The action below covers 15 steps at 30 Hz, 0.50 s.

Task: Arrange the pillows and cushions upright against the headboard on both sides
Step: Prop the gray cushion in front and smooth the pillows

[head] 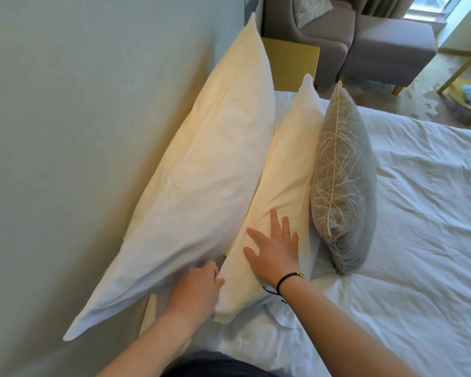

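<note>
Pillows stand upright on the bed [419, 213]: big pillow [201, 164] leans on the headboard [79, 131], small pillow [280, 180] against it, grey cushion [343, 175] in front, touching. Left hand [199, 289] sits at the big pillow's lower edge, fingers curled under, grip can't tell. Right hand [275, 248] lies flat on the small pillow w/ fingers [275, 221] spread.

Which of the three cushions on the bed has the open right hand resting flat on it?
The smaller white pillow in the middle: the right hand lies spread on it, between the large white pillow and the grey patterned cushion.
</note>
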Tool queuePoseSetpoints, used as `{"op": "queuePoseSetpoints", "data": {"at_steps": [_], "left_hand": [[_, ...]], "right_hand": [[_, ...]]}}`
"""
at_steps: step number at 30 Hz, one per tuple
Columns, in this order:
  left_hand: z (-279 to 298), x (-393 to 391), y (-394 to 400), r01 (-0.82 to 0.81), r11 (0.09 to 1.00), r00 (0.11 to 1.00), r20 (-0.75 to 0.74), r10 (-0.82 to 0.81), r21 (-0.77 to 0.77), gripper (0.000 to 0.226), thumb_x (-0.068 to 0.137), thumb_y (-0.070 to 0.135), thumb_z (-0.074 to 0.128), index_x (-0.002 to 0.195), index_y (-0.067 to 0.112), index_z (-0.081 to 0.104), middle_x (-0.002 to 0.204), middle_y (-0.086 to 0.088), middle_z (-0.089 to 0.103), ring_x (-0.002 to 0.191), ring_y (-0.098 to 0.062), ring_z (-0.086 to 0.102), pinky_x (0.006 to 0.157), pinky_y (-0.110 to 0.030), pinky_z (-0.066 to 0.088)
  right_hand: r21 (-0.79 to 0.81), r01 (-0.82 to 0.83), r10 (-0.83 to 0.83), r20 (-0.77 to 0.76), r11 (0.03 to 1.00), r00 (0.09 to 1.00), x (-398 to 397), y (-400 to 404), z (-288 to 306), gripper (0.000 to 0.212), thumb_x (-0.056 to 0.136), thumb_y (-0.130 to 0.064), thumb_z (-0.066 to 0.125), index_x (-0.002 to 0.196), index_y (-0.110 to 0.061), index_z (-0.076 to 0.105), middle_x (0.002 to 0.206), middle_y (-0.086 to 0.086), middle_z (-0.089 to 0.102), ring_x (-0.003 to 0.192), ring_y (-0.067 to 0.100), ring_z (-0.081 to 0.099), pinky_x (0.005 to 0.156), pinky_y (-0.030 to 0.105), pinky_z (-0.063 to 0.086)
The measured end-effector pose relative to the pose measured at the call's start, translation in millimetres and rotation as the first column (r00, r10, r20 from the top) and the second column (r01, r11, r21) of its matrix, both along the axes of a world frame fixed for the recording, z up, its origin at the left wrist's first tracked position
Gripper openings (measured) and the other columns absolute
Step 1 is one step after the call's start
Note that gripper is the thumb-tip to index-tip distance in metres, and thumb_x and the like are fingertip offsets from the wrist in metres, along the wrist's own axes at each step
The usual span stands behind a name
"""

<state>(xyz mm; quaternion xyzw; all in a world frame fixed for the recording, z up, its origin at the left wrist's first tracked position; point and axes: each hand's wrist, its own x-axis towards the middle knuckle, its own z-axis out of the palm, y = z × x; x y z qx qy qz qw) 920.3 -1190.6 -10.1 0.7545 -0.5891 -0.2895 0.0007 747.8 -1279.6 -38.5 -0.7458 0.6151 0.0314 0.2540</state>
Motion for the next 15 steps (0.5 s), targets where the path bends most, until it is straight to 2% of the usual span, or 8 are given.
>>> {"op": "queuePoseSetpoints", "data": {"at_steps": [3, 5, 8, 10, 12, 15], "left_hand": [[18, -13, 0, 0.245, 0.967, 0.938, 0.236, -0.253, 0.066, 0.008, 0.095, 0.033, 0.046, 0.099, 0.026, 0.043, 0.085, 0.005, 0.062, 0.075, -0.019, 0.063, 0.055, -0.032, 0.031], [34, -26, -12, 0.329, 0.939, 0.902, 0.261, -0.344, 0.102, 0.02, 0.086, 0.021, 0.047, 0.105, 0.025, 0.044, 0.093, 0.003, 0.063, 0.086, -0.023, 0.067, 0.057, -0.032, 0.032], [55, -45, -55, 0.365, 0.93, 0.918, 0.183, -0.351, -0.046, 0.008, 0.093, 0.028, 0.04, 0.096, 0.025, 0.046, 0.082, 0.004, 0.057, 0.077, -0.026, 0.063, 0.057, -0.033, 0.035], [64, -56, -101, 0.327, 0.928, 0.944, 0.113, -0.311, -0.177, 0.017, 0.099, 0.034, 0.036, 0.099, 0.025, 0.05, 0.084, 0.004, 0.059, 0.072, -0.022, 0.059, 0.06, -0.033, 0.041], [69, -64, -155, 0.244, 0.939, 0.965, -0.031, -0.259, -0.244, 0.022, 0.1, 0.03, 0.036, 0.11, 0.022, 0.055, 0.099, 0.0, 0.065, 0.083, -0.021, 0.061, 0.07, -0.035, 0.049], [68, -78, -249, 0.096, 0.969, 0.953, -0.259, -0.155, -0.226, 0.029, 0.098, 0.019, 0.04, 0.123, 0.015, 0.056, 0.12, -0.007, 0.063, 0.106, -0.023, 0.059, 0.087, -0.033, 0.049]], "right_hand": [[0.013, -0.038, 0.038, 0.012, 0.999, 0.999, 0, -6, 11, 0.044, 0.09, -0.054, 0.046, 0.134, -0.045, 0.044, 0.162, 0.005, -0.014, 0.147, 0.029, -0.015, 0.118, 0.055, 0.002], [-0.043, -0.061, 0.062, 0.032, 0.997, 0.998, -1, -18, 22, 0.042, 0.091, -0.052, 0.044, 0.132, -0.041, 0.048, 0.163, 0.006, 0.0, 0.148, 0.027, -0.008, 0.119, 0.052, 0.004], [-0.182, -0.053, 0.061, 0.038, 0.982, 0.997, -8, -49, 41, 0.039, 0.093, -0.048, 0.041, 0.128, -0.037, 0.054, 0.159, 0.0, 0.023, 0.149, 0.022, 0.003, 0.119, 0.051, 0.006], [-0.273, -0.05, 0.05, -0.006, 0.961, 0.999, -16, -77, 53, 0.039, 0.093, -0.045, 0.041, 0.126, -0.033, 0.058, 0.151, -0.003, 0.039, 0.147, 0.021, 0.012, 0.118, 0.052, 0.008], [-0.297, -0.096, 0.063, -0.117, 0.95, 0.991, -27, -109, 60, 0.039, 0.094, -0.043, 0.041, 0.126, -0.029, 0.058, 0.139, -0.003, 0.052, 0.144, 0.023, 0.023, 0.116, 0.054, 0.01], [-0.191, -0.134, 0.074, -0.293, 0.972, 0.953, -40, -151, 64, 0.037, 0.094, -0.042, 0.041, 0.124, -0.023, 0.052, 0.124, 0.0, 0.058, 0.13, 0.025, 0.041, 0.114, 0.054, 0.015]]}}
